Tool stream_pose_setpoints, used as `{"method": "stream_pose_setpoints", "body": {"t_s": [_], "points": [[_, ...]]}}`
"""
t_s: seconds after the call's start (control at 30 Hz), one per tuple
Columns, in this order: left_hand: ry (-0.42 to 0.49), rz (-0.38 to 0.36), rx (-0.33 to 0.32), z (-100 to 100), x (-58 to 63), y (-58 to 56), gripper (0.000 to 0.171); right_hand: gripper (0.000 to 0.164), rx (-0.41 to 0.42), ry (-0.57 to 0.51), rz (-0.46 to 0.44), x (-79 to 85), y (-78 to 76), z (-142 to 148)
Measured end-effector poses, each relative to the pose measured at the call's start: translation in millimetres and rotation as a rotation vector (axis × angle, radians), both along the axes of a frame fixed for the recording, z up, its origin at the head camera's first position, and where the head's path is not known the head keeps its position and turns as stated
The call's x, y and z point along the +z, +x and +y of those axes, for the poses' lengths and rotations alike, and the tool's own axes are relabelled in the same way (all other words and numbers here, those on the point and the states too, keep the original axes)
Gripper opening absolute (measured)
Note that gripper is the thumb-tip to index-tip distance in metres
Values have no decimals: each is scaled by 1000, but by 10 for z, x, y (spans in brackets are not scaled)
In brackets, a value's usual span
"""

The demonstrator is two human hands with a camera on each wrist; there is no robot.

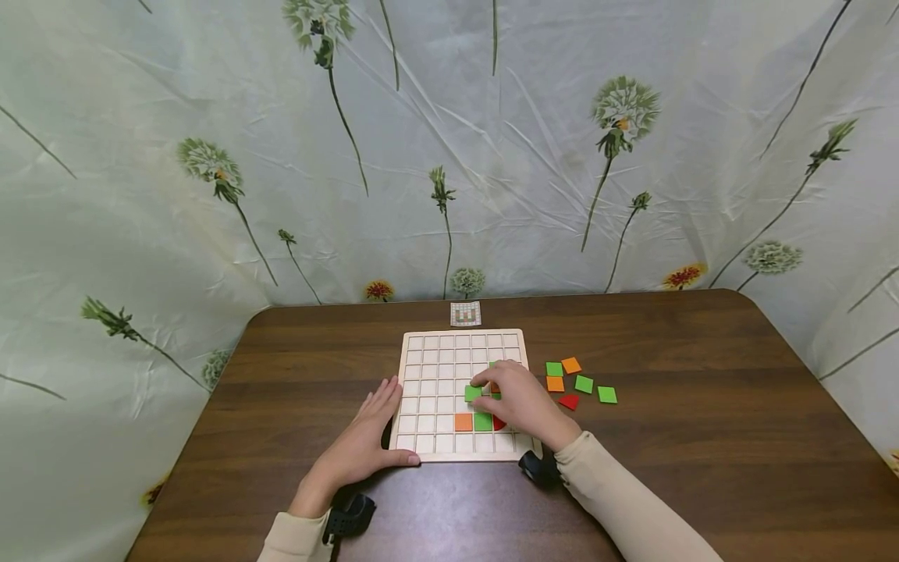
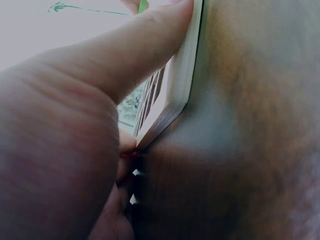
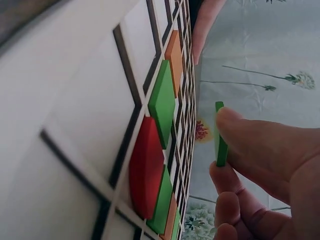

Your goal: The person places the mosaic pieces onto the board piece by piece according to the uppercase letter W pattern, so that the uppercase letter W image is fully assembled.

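Note:
A pale wooden board (image 1: 428,367) with a square grid lies on the table. Between thumb and fingertips, my right hand (image 1: 523,398) pinches a green square tile (image 3: 221,137), held just above the grid in the right wrist view. In the row near the board's front sit an orange tile (image 1: 463,422), a green tile (image 1: 483,421) and a red tile (image 3: 145,170) with a curved edge. More green and orange tiles beyond them are partly hidden under my right hand. My left hand (image 1: 365,433) rests along the board's left edge, fingers straight, thumb touching the front edge.
Loose green, orange and red tiles, among them a green one (image 1: 607,395) and a red one (image 1: 569,401), lie right of the board on the brown table (image 1: 688,375). A small printed card (image 1: 466,314) lies behind the board. A flowered curtain (image 1: 534,195) hangs behind the table.

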State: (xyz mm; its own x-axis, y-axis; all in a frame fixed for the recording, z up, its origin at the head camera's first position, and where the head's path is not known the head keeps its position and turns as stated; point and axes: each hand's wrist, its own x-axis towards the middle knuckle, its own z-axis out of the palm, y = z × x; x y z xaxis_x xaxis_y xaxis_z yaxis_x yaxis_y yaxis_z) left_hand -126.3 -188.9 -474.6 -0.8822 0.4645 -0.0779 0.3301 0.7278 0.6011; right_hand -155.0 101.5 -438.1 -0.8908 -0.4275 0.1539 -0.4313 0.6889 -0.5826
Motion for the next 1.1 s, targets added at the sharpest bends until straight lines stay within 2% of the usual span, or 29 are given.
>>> {"method": "stream_pose_setpoints", "body": {"t_s": [0.6, 1.1], "points": [[3, -9, 1, 0, 0, 7, 122, 21, 94, 24, -105, -39, -106, -102], [5, -9, -1, -3, -10, -2, 122, 20, 96, 25, -141, -53, -119, -153]]}}
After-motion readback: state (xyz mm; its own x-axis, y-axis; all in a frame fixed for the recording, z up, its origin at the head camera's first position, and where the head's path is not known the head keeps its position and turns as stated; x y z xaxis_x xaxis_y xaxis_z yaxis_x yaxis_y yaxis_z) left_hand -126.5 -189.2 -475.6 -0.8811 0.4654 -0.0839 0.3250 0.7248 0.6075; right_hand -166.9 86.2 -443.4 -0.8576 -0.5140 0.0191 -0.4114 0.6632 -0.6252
